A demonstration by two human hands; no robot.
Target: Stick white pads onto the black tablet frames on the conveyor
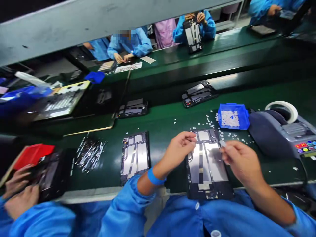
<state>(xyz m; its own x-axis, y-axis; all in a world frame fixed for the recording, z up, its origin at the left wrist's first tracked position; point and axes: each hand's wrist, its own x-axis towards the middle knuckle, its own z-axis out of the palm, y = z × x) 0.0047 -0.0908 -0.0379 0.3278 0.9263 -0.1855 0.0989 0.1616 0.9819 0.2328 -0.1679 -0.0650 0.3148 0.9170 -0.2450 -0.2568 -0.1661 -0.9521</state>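
Note:
An opened tablet chassis [207, 168] lies on the green bench in front of me, its near end hanging over the edge. My left hand [179, 149] rests at the chassis's upper left corner with fingers curled and pinched together. My right hand [240, 161] hovers over its right side, thumb and forefinger pinched on a small pale sticker [222, 143]. A blue tray [233, 116] of small white pieces stands just beyond the chassis.
A second chassis [135, 155] lies to the left, beside a heap of thin strips [89, 153]. A tape dispenser machine [283, 130] sits at the right. A neighbour's hands [17, 191] work at far left. Two devices [198, 93] ride the belt; several workers sit opposite.

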